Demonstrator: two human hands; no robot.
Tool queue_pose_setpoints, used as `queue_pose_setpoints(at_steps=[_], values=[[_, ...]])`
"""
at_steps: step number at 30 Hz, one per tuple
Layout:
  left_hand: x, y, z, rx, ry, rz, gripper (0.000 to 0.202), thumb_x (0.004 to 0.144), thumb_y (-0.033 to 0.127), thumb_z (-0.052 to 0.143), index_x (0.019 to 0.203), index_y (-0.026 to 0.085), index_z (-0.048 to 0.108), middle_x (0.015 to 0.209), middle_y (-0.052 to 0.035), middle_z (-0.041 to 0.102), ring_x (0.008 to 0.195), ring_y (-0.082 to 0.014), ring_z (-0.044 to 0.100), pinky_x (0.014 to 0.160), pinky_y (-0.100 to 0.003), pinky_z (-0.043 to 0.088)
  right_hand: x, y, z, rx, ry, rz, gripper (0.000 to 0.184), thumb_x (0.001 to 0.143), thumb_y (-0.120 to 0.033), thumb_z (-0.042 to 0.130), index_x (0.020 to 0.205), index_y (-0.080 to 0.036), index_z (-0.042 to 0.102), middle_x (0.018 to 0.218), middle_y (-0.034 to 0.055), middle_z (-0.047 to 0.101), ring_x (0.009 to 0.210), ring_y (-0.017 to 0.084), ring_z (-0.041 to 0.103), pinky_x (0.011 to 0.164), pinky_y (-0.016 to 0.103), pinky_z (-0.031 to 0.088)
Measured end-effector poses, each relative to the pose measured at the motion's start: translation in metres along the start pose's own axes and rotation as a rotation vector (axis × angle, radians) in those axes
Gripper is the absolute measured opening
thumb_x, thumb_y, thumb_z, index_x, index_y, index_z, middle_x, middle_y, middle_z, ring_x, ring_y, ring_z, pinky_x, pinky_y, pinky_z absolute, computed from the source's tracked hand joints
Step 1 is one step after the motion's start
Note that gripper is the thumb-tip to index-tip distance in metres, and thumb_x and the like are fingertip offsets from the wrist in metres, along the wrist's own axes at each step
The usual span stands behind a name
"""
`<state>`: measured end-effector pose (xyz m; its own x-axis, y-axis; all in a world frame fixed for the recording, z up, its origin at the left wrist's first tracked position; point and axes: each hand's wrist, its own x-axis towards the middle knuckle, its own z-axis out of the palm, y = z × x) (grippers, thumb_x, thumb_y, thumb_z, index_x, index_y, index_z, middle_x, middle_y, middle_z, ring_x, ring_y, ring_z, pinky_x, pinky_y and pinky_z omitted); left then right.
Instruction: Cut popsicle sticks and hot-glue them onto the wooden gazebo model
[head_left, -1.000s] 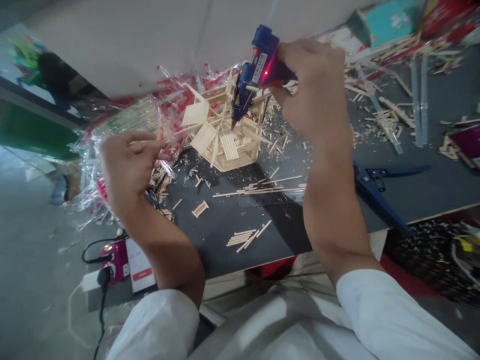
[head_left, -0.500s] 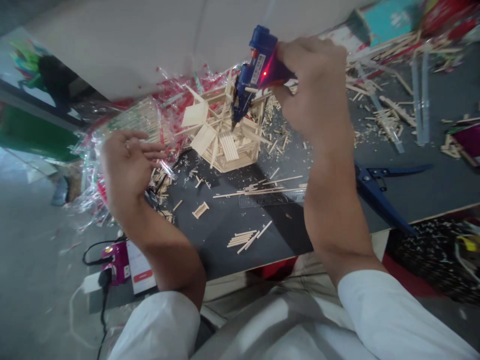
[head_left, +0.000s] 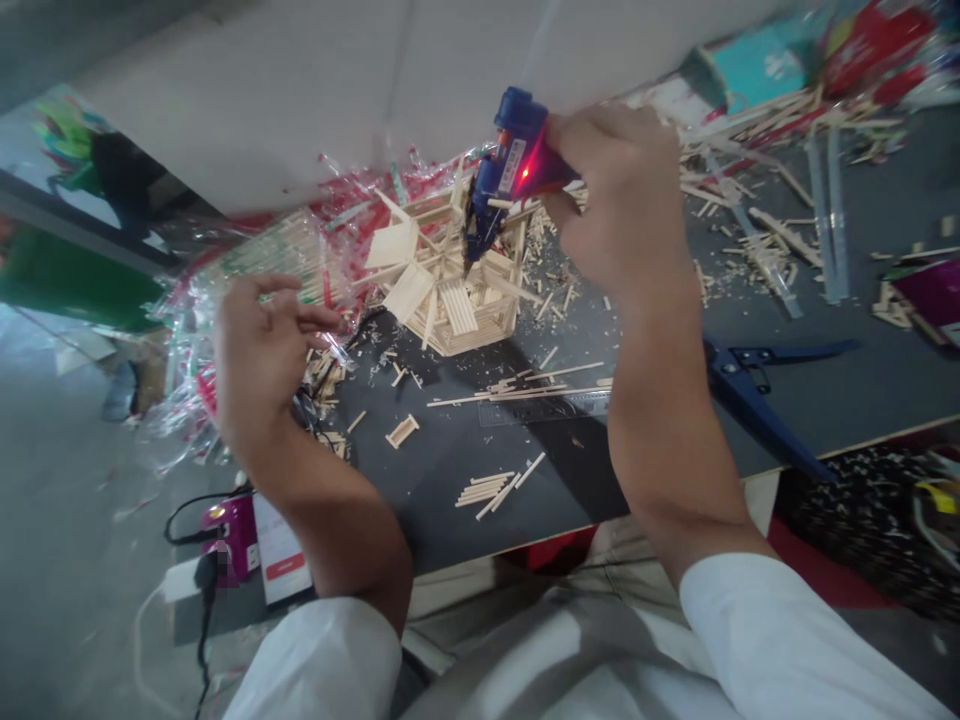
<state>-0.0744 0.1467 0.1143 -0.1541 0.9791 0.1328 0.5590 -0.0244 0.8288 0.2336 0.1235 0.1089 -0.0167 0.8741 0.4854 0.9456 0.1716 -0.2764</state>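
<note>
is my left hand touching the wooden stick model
Apart. The head view shows a plain gap between your left hand and the wooden stick model, with plastic wrapping visible in it.

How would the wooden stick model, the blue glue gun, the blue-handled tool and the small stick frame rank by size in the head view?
1. Stick model
2. Glue gun and blue-handled tool: unsure which is larger, as both are partly hidden
3. Stick frame

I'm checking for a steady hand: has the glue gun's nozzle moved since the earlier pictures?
No, not visibly: the nozzle of the glue gun keeps its place near the ribbed panel of the stick model; the view shifted.
</note>
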Motion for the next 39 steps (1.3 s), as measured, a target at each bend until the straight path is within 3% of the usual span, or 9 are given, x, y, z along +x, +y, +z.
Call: queue_pose_setpoints(at_steps=[9, 13, 17, 23, 27, 30, 33, 36, 39], values=[[-0.001, -0.005, -0.003, -0.011, -0.114, 0.086, 0.014, 0.078, 0.021, 0.062, 0.089, 0.030, 0.061, 0.080, -0.0043, 0.076, 0.074, -0.0224, 0.075, 0.058, -0.037, 0.058, -0.002, 0.001, -0.002, -0.042, -0.003, 0.044, 0.042, 0.098, -0.023, 0.053, 0.139, -0.027, 0.060, 0.129, 0.0079, 0.071, 0.118, 0.033, 0.062, 0.103, 0.049, 0.048], [-0.005, 0.002, -0.007, -0.016, -0.069, 0.097, 0.013, 0.074, 0.027, 0.068, 0.087, 0.026, 0.069, 0.081, -0.0055, 0.077, 0.071, -0.0233, 0.076, 0.061, -0.041, 0.061, -0.005, 0.006, -0.004, -0.019, 0.026, 0.068, 0.041, 0.097, -0.026, 0.060, 0.137, -0.025, 0.061, 0.128, 0.0102, 0.069, 0.119, 0.032, 0.062, 0.103, 0.045, 0.047], [-0.010, 0.005, -0.016, -0.035, -0.086, 0.102, 0.011, 0.074, 0.031, 0.075, 0.084, 0.035, 0.072, 0.084, -0.0058, 0.079, 0.076, -0.0278, 0.077, 0.058, -0.046, 0.063, -0.013, 0.015, -0.015, -0.008, 0.076, 0.195, 0.038, 0.090, -0.025, 0.070, 0.127, -0.020, 0.065, 0.123, 0.0128, 0.070, 0.112, 0.029, 0.065, 0.097, 0.039, 0.048], [-0.011, 0.001, -0.024, -0.159, -0.050, 0.133, 0.016, 0.072, 0.015, 0.075, 0.089, 0.014, 0.076, 0.069, -0.0030, 0.076, 0.054, -0.0127, 0.070, 0.049, -0.022, 0.055, -0.040, 0.049, -0.019, -0.171, -0.032, 0.420, 0.024, 0.085, -0.031, 0.074, 0.104, -0.017, 0.070, 0.104, 0.0150, 0.075, 0.100, 0.029, 0.068, 0.089, 0.037, 0.046], [-0.009, 0.000, -0.024, -0.183, -0.026, 0.171, 0.022, 0.082, 0.001, 0.054, 0.081, 0.011, 0.074, 0.055, 0.0037, 0.063, 0.041, -0.0045, 0.055, 0.041, -0.014, 0.044, -0.067, 0.078, 0.011, -0.171, -0.105, 0.429, 0.028, 0.085, -0.036, 0.076, 0.101, -0.013, 0.073, 0.095, 0.0152, 0.075, 0.089, 0.025, 0.067, 0.083, 0.036, 0.044], [-0.006, -0.001, -0.023, -0.216, 0.015, 0.206, 0.029, 0.085, -0.001, 0.048, 0.080, 0.011, 0.074, 0.050, 0.0071, 0.052, 0.038, -0.0038, 0.049, 0.037, -0.013, 0.038, -0.088, 0.090, 0.036, -0.102, -0.140, 0.409, 0.042, 0.078, -0.040, 0.084, 0.107, -0.011, 0.075, 0.097, 0.0178, 0.075, 0.088, 0.025, 0.066, 0.081, 0.037, 0.046], [-0.003, -0.005, -0.021, -0.216, 0.020, 0.207, 0.030, 0.086, -0.001, 0.046, 0.081, 0.010, 0.073, 0.050, 0.0074, 0.050, 0.037, -0.0035, 0.048, 0.037, -0.013, 0.036, -0.114, 0.082, 0.041, -0.020, -0.060, 0.333, 0.043, 0.080, -0.038, 0.082, 0.113, -0.012, 0.075, 0.109, 0.0213, 0.074, 0.102, 0.030, 0.066, 0.091, 0.042, 0.048], [0.000, -0.008, -0.017, -0.203, 0.047, 0.188, 0.031, 0.088, -0.002, 0.045, 0.085, 0.008, 0.074, 0.049, 0.0071, 0.051, 0.037, -0.0042, 0.050, 0.037, -0.013, 0.037, -0.145, 0.050, 0.023, 0.153, -0.050, 0.211, 0.029, 0.093, -0.036, 0.069, 0.117, -0.019, 0.074, 0.114, 0.0155, 0.073, 0.107, 0.030, 0.067, 0.096, 0.045, 0.050], [0.001, -0.008, -0.013, -0.200, 0.079, 0.138, 0.031, 0.089, -0.003, 0.045, 0.092, 0.007, 0.074, 0.052, 0.0058, 0.057, 0.041, -0.0062, 0.056, 0.040, -0.014, 0.042, -0.179, 0.012, 0.007, 0.471, -0.366, 0.044, 0.018, 0.097, -0.035, 0.066, 0.110, -0.028, 0.076, 0.112, 0.0067, 0.075, 0.095, 0.023, 0.071, 0.089, 0.039, 0.055]])
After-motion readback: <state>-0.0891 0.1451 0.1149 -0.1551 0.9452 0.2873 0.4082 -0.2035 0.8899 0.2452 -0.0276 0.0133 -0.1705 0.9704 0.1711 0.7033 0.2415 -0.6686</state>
